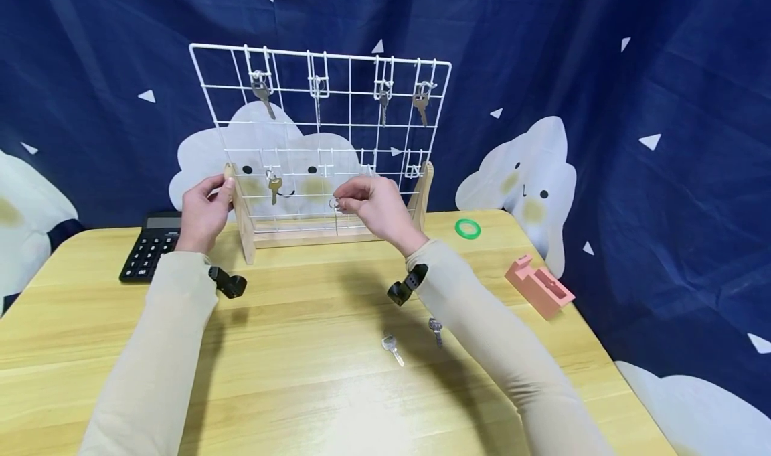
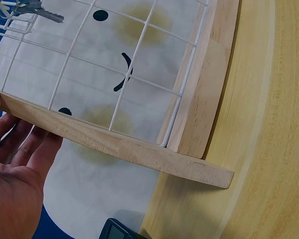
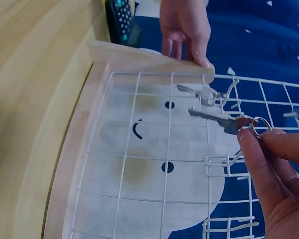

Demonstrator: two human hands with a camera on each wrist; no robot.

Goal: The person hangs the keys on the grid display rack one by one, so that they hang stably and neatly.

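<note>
A white wire grid rack [image 1: 319,54] stands in a wooden frame at the back of the table. My left hand [image 1: 203,211] grips the frame's left upright [image 2: 114,142], thumb on one side and fingers on the other. Between thumb and fingers, my right hand [image 1: 379,208] pinches a key [image 3: 212,117] by its metal ring, in front of the lower middle hooks. The key's blade hangs down in the head view. One brass-coloured key [image 1: 274,188] hangs at the lower left, and several others, such as this key [image 1: 262,93], hang along the upper row.
Two loose keys lie on the table, one key [image 1: 393,349] near the middle and another key [image 1: 436,331] beside the right forearm. A black calculator [image 1: 147,248] sits behind the left forearm. At the right are a green ring [image 1: 467,228] and a pink block-shaped holder [image 1: 539,285].
</note>
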